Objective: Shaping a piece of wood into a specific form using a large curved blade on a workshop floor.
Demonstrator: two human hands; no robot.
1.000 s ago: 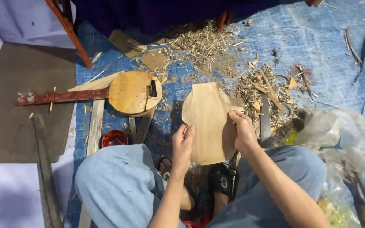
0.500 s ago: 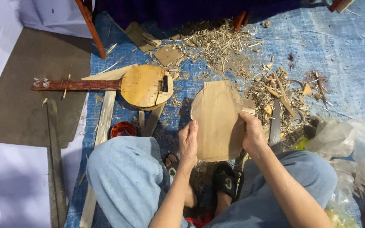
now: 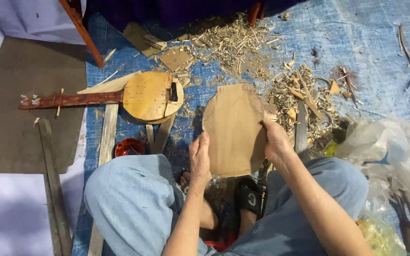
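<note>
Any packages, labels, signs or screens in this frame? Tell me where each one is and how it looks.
No labels, signs or screens.
Clear plastic bag: crumpled, whitish, on the blue tarp beside the person's right knee.
Yellowish plastic wrapping: bottom right corner, partly cut off; contents unclear.

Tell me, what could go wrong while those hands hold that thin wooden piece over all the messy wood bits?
The thin wooden panel is gripped only at its edges by the left hand and right hand, so it might crack or give splinters. A long blade lies close beside the right hand among the wood shavings, where it could nick fingers. The feet wear open sandals, so sharp chips may poke them.
</note>
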